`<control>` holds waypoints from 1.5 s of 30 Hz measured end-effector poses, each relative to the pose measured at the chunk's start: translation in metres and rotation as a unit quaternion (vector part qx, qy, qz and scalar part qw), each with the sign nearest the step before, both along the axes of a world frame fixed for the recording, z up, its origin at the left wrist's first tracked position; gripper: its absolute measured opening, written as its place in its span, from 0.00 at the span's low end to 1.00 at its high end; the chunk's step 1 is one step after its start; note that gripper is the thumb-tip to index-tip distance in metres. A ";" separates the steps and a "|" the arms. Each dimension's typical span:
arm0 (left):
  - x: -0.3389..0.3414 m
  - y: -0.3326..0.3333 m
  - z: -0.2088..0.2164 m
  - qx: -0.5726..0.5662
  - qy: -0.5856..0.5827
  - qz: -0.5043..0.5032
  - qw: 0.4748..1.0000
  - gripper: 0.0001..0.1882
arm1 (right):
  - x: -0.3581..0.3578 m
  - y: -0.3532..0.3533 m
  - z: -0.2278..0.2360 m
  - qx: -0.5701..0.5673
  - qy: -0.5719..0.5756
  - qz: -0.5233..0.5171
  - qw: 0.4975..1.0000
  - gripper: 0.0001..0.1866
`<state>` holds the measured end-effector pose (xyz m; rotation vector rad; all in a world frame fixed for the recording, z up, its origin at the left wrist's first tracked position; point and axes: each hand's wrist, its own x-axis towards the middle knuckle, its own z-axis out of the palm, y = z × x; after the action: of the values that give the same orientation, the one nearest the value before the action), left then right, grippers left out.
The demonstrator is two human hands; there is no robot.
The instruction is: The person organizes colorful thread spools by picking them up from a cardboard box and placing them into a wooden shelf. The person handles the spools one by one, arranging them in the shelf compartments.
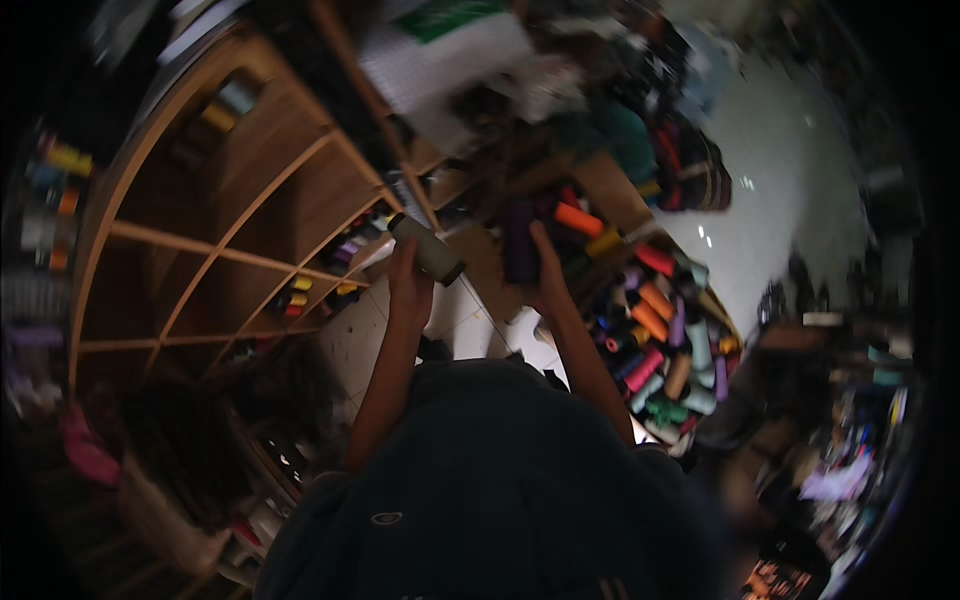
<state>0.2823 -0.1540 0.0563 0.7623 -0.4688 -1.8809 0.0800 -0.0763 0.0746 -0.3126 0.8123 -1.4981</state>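
Near the wooden shelf (160, 236), the left hand (406, 283) wraps a gray spool (431, 252), the right hand (548, 272) a purple spool (519, 240); best squeeze both snugly.

Left-hand spool (428, 250) grey-green, dark ends. Right-hand spool (520, 245) deep purple. Heaped spools (656, 300) mixed: orange, red, pink, pale blue-green, violet, brown. Shelf (195, 243) wood-brown. Floor tiles (468, 325) whitish, dark grid lines. Shirt (480, 440) dark teal. Package (440, 75) white, green patch.
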 end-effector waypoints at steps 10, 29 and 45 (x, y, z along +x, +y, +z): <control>0.183 -0.130 0.074 -0.232 -0.376 0.198 0.875 0.22 | 0.182 -0.192 0.032 -0.102 0.268 0.075 0.955 0.32; 0.294 -0.397 0.057 -0.199 -0.732 0.388 0.523 0.19 | 0.344 -0.501 0.048 -0.289 0.570 0.038 0.769 0.20; 0.305 -0.414 0.024 -0.203 -0.655 0.410 0.601 0.19 | 0.385 -0.541 0.017 -0.380 0.558 0.044 0.737 0.16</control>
<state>0.5876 -0.5681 0.0799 1.5962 -1.1226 -0.0357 0.4647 -0.6175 0.0921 -1.9833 1.0001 -1.4004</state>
